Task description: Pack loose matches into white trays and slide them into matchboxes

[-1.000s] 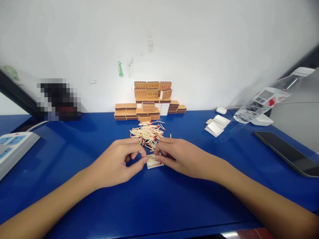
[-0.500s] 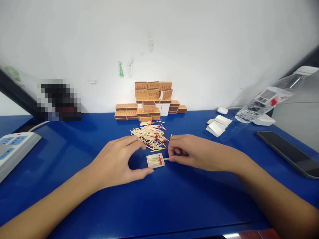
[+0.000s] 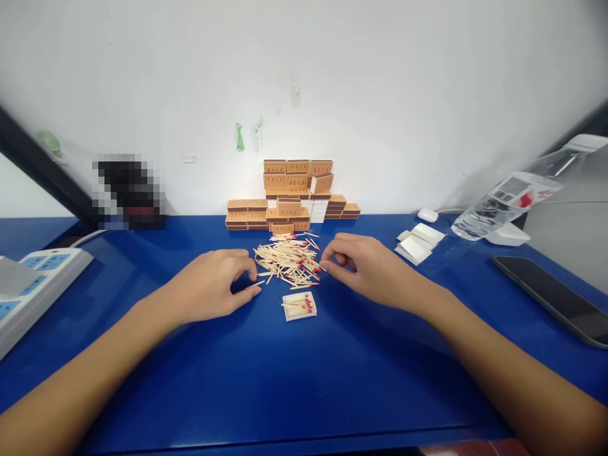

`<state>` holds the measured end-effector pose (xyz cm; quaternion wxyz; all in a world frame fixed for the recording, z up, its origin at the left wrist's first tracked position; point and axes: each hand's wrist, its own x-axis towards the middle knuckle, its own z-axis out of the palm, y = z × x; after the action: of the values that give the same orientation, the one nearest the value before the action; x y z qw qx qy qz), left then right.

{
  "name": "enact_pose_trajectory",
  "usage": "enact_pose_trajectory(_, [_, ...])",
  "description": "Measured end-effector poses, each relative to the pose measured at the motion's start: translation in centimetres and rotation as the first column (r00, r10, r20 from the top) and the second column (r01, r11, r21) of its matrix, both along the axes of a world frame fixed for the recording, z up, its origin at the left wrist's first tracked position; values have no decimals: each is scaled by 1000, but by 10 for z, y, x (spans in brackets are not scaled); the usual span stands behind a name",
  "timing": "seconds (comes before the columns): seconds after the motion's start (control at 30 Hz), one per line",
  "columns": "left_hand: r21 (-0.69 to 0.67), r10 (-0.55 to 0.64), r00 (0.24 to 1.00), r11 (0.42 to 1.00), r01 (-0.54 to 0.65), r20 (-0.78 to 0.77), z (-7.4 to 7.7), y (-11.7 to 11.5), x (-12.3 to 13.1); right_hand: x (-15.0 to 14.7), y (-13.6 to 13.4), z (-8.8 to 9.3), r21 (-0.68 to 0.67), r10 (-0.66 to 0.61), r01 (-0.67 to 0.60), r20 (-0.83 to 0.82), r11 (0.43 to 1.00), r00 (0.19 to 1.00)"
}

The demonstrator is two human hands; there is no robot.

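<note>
At the left edge of a loose pile of red-tipped matches (image 3: 287, 258), my left hand (image 3: 213, 285) has its thumb and index finger apart, with a match (image 3: 255, 284) in the gap between them. My right hand (image 3: 363, 263) is at the pile's right side, thumb and forefinger pinched at a match end; the fingers partly cover it. Between the hands, nearer to me, a small white matchbox tray (image 3: 287, 315) lies on the blue table (image 3: 285, 380). Several matches lie in it, most heads to the right, and one sticks out over its left edge.
Matchboxes (image 3: 297, 182) are stacked against the wall behind the pile. To the right are folded white card pieces (image 3: 414, 249), a white earphone case (image 3: 427, 215), a tilted water bottle (image 3: 503, 190) and a black phone (image 3: 553, 294). A power strip (image 3: 52, 272) lies at the left.
Both hands have moved away from the tray to the pile, the left one to its left edge, the right one up to its right side. The match my right hand held at the tray has left its fingers.
</note>
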<state>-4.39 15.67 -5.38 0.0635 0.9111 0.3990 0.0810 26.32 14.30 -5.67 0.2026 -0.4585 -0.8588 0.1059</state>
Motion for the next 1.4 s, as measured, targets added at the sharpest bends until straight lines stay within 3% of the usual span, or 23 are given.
enact_pose_trajectory(0.23, [-132,2,1000,991,1,24,-4,-1,3,-2,1,-2,7,-13,13,23,1000,1000])
enact_pose_trajectory(0.37, [-115,8,975,993,19,223,0,-8,10,-5,-1,-5,-40,23,-23,19,999,1000])
enact_pose_trajectory(0.47, [-198,65,883,980,32,464,0,-21,28,-7,-2,-6,-55,36,-36,1,998,999])
enact_pose_trajectory(0.57, [-337,180,746,939,62,641,-5,-34,46,-14,-8,-2,-135,47,-72,-178,988,983])
enact_pose_trajectory(0.7, [-428,289,631,901,75,720,-10,-39,55,-32,-26,6,-284,-2,-166,-511,945,860])
enact_pose_trajectory(0.87, [-460,344,573,885,66,744,-12,-37,50,-47,-37,4,-295,-61,-159,-617,942,785])
enact_pose_trajectory(1.07, [-521,354,582,842,143,732,-15,-38,52,-45,-31,-2,-212,-20,-152,-639,965,769])
enact_pose_trajectory(1.17, [-488,299,631,861,146,716,-14,-34,48,-42,-30,0,-154,36,-168,-624,974,781])
enact_pose_trajectory(1.3, [-212,64,811,974,76,582,-8,-25,32,-38,-30,2,-150,90,-188,-496,971,863])
enact_pose_trajectory(1.4, [-3,-92,906,995,102,413,-6,-21,21,-34,-30,-2,-137,162,-207,-279,969,946])
